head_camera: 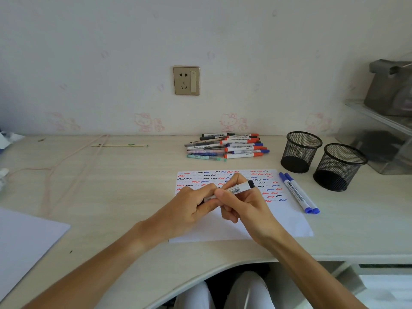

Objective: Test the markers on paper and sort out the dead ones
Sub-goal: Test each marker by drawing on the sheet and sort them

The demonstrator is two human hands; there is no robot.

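A: Biggest first. Where's the marker?
B: Over the paper (pixel 287 221), mid-desk, held in both hands. The marker (pixel 239 188) runs near-left to far-right, black end far-right.
A: Fingers?
B: Right hand (pixel 247 208) curled round the barrel; left hand (pixel 191 206) pinches the near-left end, likely the cap.
A: Next?
B: Probably a pull along that axis. Cups (pixel 301 152) sit far-right.
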